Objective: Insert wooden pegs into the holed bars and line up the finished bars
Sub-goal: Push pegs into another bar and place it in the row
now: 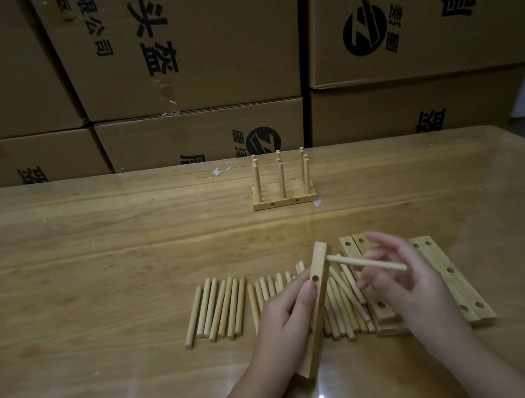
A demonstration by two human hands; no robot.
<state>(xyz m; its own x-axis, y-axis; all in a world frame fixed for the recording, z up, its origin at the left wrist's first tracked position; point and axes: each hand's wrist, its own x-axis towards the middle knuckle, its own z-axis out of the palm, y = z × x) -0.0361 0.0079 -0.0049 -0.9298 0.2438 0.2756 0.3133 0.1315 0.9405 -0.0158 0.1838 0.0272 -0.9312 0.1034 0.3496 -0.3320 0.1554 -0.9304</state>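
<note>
My left hand (285, 318) grips a holed wooden bar (319, 289) and holds it tilted above the table. My right hand (406, 283) pinches a wooden peg (366, 263) whose far tip sits at the bar's upper hole. Loose pegs (216, 308) lie in a row on the table, more of them under my hands. Several empty holed bars (450, 276) lie flat on the right, partly under my right hand. Farther back, finished bars with upright pegs (283, 185) stand lined up side by side.
The wooden table (93, 258) has a glossy cover. Stacked cardboard boxes (185, 57) form a wall along its far edge. A small scrap of white tape (219, 171) lies near the back.
</note>
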